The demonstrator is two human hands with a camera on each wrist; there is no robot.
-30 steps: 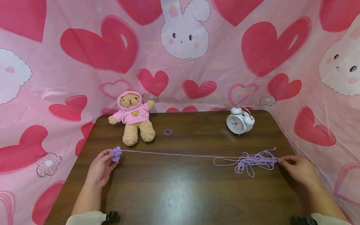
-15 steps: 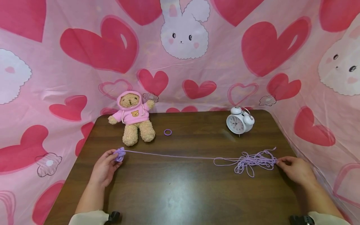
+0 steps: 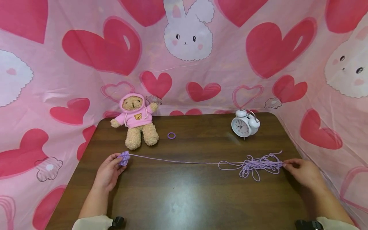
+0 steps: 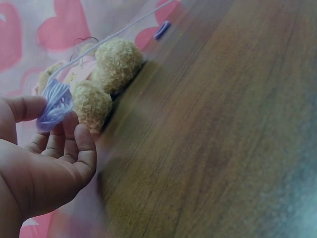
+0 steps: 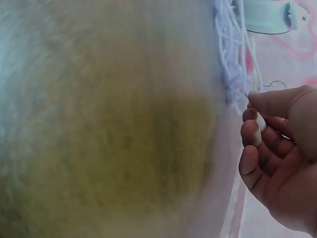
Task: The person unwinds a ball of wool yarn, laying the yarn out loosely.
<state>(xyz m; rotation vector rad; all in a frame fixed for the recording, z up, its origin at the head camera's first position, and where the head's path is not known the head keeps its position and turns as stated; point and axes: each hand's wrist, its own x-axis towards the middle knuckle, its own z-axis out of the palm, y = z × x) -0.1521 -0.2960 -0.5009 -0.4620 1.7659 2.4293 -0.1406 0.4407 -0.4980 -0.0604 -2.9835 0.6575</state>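
My left hand [image 3: 107,174] holds a small wound bundle of purple yarn [image 3: 124,158] between thumb and fingers, over the left of the table. One strand runs from the bundle across to a loose, looped tangle of the same yarn [image 3: 258,165] lying at the right. At that tangle's right end, my right hand [image 3: 304,174] pinches the yarn between thumb and forefinger. In the left wrist view the bundle [image 4: 54,105] shows its wound loops at the fingertips. The right wrist view shows the pinched end of the tangle [image 5: 230,59] blurred.
A teddy bear [image 3: 138,118] in a pink hoodie sits at the back left of the wooden table [image 3: 178,198]. Beside it lies a purple ring [image 3: 171,135]. A white alarm clock [image 3: 244,124] stands at the back right. Pink heart-patterned cloth [image 3: 201,73] surrounds the table.
My left hand has moved a little to the right with the yarn bundle. The strand, taut before, now sags slightly. My right hand has shifted slightly left; the tangle lies about where it was.
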